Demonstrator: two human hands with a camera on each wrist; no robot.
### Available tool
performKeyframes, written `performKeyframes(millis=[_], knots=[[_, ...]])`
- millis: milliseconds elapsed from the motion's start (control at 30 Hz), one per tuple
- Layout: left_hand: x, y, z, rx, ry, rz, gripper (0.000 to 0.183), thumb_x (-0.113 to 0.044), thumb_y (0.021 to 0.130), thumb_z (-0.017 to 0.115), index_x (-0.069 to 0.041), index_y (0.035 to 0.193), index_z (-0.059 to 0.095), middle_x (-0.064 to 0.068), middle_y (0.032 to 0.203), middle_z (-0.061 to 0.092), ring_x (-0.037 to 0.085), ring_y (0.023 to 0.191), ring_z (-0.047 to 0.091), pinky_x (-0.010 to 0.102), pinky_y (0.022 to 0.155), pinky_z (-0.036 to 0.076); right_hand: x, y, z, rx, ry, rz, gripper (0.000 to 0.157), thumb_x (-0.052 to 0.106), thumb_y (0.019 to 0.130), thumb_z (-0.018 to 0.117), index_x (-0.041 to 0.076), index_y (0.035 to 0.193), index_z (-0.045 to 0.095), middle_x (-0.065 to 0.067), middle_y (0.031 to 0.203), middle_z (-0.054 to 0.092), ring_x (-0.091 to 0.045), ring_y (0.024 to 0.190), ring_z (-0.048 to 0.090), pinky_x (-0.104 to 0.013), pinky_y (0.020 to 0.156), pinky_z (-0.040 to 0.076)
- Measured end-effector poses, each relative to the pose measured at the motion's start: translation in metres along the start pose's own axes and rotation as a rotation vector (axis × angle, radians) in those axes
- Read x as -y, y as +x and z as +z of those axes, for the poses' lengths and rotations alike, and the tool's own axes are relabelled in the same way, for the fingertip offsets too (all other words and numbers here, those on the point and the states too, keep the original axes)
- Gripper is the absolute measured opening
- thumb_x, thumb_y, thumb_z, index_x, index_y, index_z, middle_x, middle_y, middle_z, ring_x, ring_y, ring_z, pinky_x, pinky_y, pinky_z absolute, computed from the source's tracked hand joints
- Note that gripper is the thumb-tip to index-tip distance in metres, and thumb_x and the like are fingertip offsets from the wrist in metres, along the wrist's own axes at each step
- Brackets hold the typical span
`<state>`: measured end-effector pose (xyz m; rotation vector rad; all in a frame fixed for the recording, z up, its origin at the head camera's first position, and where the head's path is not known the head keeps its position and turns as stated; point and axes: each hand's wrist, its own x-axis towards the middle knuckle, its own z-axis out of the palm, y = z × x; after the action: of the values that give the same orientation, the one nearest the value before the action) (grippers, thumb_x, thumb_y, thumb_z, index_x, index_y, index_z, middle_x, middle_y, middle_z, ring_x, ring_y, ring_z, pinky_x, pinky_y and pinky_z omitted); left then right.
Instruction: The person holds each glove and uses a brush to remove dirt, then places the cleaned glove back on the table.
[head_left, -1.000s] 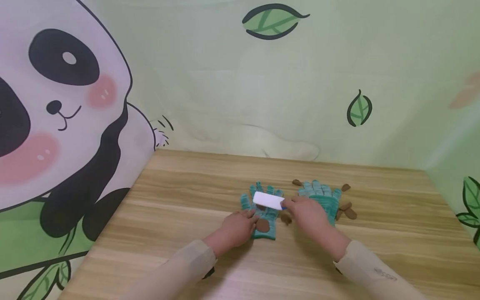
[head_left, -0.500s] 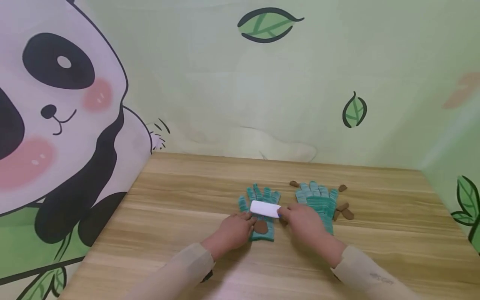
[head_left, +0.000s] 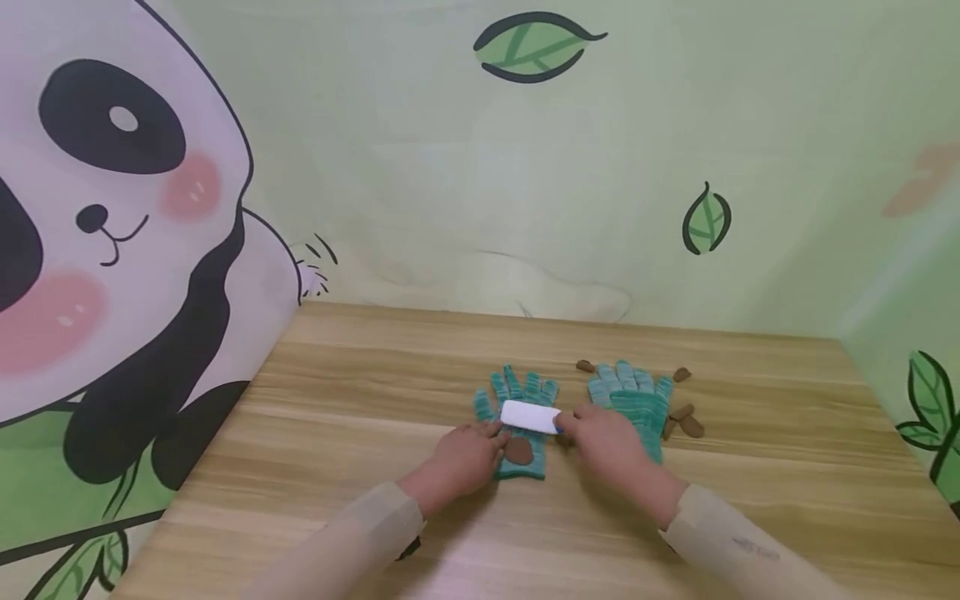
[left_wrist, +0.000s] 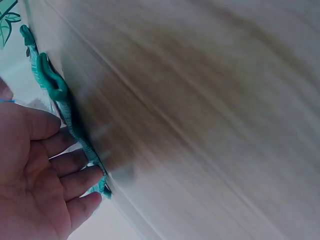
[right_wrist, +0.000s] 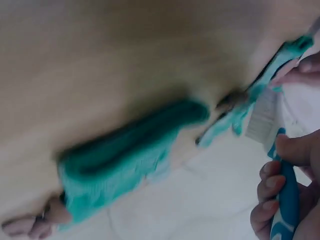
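A teal knitted glove (head_left: 531, 467) lies flat with its fingers pointing away, a round brown patch (head_left: 519, 451) near its cuff. The fingers of my left hand (head_left: 459, 460) rest along the glove's left edge, loosely bent in the left wrist view. My right hand (head_left: 611, 442) grips a scrub brush (right_wrist: 287, 200) by its blue-and-white handle. The brush's white head lies across the glove's palm, bristles facing down onto the glove in the right wrist view. Right beside my right hand is a second teal glove (head_left: 641, 408), partly hidden by that hand.
Flat brown pieces (head_left: 692, 427) lie by the right glove's outer side. Single brown bits sit near its fingertips, one at the left (head_left: 585, 366) and one at the right (head_left: 681, 375). The wooden table (head_left: 360, 350) meets a green wall (head_left: 420, 167) painted with a panda and leaves.
My right hand has drawn the brush a little down the glove's palm toward the cuff, covering an upper brown spot. My left hand has stayed at the glove's edge.
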<state>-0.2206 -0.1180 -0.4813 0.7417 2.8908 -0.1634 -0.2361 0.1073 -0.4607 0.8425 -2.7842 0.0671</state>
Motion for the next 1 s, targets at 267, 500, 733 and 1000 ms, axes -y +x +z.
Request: performKeyframes(millis=[267,500,733,1000], knots=[[0.002,-0.001,0.005,-0.061,0.017,0.017,0.036,-0.028,0.106,0.054,-0.017,0.138,0.066,0.002,0.147,0.062,0.017,0.136,0.06,0.037,0.106,0.055,0.0,0.005,-0.011,-0.013,0.047,0.069,0.021,0.005,0.087,0.078,0.014,0.105,0.072,-0.004,0.081,0.067,-0.016,0.066,0.058,-0.029,0.052,0.049],[0.004,-0.001,0.005,-0.024,0.007,0.001,0.037,-0.029,0.108,0.051,-0.02,0.142,0.063,0.003,0.15,0.06,0.019,0.138,0.059,0.038,0.109,0.053,0.01,0.005,-0.003,0.049,0.021,0.029,0.014,0.008,0.089,0.078,0.015,0.098,0.07,-0.005,0.079,0.066,-0.017,0.061,0.057,-0.029,0.05,0.048],[0.004,-0.002,0.003,-0.032,-0.037,-0.007,0.038,-0.029,0.108,0.051,-0.021,0.143,0.062,0.004,0.152,0.059,0.021,0.14,0.058,0.041,0.11,0.052,0.008,0.007,-0.005,0.021,0.014,0.066,0.022,0.001,0.086,0.077,0.014,0.103,0.071,-0.006,0.084,0.07,-0.021,0.069,0.063,-0.032,0.054,0.053],[0.004,-0.001,0.002,-0.048,-0.029,-0.011,0.038,-0.029,0.108,0.051,-0.022,0.143,0.062,0.005,0.151,0.059,0.023,0.139,0.058,0.041,0.109,0.053,0.004,0.005,-0.005,0.007,-0.036,0.119,0.025,0.004,0.081,0.082,0.015,0.1,0.068,-0.006,0.082,0.067,-0.02,0.067,0.062,-0.033,0.051,0.05]])
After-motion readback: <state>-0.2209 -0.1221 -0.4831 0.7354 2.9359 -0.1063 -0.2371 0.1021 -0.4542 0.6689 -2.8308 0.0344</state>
